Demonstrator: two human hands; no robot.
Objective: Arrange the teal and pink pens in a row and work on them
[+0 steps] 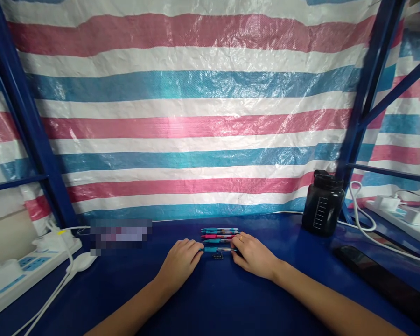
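Note:
Several pens [220, 231] lie side by side on the blue table [210, 298], some teal and one pink. My left hand [180, 262] rests on the table with its fingers curled at the left end of the nearest teal pen [217, 249]. My right hand [254, 255], with a ring on one finger, has its fingers closed at the right ends of the pens. Both hands touch the nearest pen between them. A small dark piece [217, 256] lies just in front of that pen.
A black jug [322, 202] stands at the back right. A dark flat object [381, 280] lies at the right. White power strips with plugs and cables sit at the left [24, 266] and far right [402, 212]. A striped tarp hangs behind, with blue frame posts.

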